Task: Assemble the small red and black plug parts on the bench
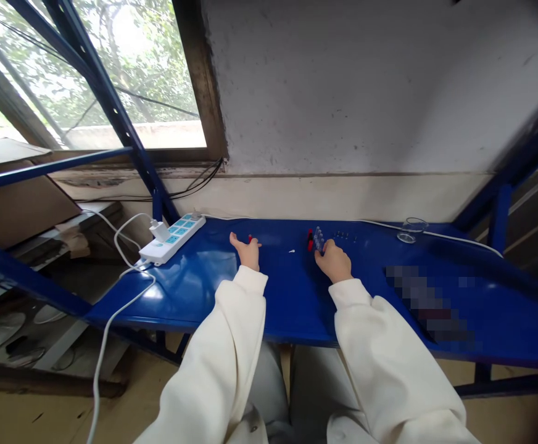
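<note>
My left hand [247,253] is over the blue tabletop, left of centre, with one finger stretched out to the left. A small red piece [250,238] shows between its other fingers, too small to name. My right hand [336,261] has its thumb and fingers closed around the near end of a cluster of small clear, tube-like pieces [318,235]. Directly left of that cluster stand small red and black pieces [310,240]. Between my hands lies a tiny white piece [292,251]. Beyond my right hand, several tiny pieces [343,235] are in rows.
A white power strip [171,239] with a plugged-in adapter [159,230] and cables lies at the left of the blue table [292,296]. At the back right is a clear round container [408,233]. A dark, pixelated object [424,302] lies at the right. Blue metal posts flank the table.
</note>
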`<state>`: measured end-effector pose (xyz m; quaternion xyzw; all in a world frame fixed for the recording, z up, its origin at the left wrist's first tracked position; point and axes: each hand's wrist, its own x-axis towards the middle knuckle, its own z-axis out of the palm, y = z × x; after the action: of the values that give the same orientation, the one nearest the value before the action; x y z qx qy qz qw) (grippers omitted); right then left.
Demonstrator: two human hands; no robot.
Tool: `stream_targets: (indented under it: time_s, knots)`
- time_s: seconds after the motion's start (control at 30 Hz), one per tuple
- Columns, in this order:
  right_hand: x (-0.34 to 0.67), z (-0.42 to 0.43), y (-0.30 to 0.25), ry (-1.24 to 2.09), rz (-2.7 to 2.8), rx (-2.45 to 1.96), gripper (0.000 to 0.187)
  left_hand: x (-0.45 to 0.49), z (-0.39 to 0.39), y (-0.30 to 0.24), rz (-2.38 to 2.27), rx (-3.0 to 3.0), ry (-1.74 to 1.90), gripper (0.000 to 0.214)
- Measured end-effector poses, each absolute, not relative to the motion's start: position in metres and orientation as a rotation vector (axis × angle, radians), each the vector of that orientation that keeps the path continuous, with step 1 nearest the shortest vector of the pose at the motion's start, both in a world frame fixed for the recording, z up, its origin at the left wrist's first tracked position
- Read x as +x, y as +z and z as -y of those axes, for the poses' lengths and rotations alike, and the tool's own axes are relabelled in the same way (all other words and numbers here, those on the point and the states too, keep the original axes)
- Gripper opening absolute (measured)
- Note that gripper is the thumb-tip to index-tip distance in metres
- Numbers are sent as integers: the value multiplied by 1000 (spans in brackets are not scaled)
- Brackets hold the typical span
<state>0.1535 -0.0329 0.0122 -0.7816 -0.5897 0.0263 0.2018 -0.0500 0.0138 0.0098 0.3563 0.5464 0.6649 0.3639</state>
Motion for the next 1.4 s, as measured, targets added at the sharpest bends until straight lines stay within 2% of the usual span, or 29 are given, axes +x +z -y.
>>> stream_targets:
  time_s: [0.07, 0.2, 0.5, 0.67, 0.97, 1.4]
  knots:
    - [149, 34, 12, 42, 1665, -2134, 16, -53, -19, 7, -1358, 817, 1653, 81]
    - [139, 36, 10, -79, 1776, -1906, 24, -53, -24, 3, -1295, 692, 1622, 77]
    - [133, 36, 5, -39, 1946, -1544, 30, -48, -18, 7, -1108, 602, 1668, 47]
    - [132, 36, 5, 13, 1967, -1483, 31, -44, -9, 11, -936, 727, 1521, 21]
    - [125, 42, 17, 302, 1978, -1491, 36, -37, 8, 23, -571, 1102, 1047, 34]
    - [120, 39, 13, 333, 1968, -1386, 30, -33, 9, 21, -561, 1138, 1053, 37]
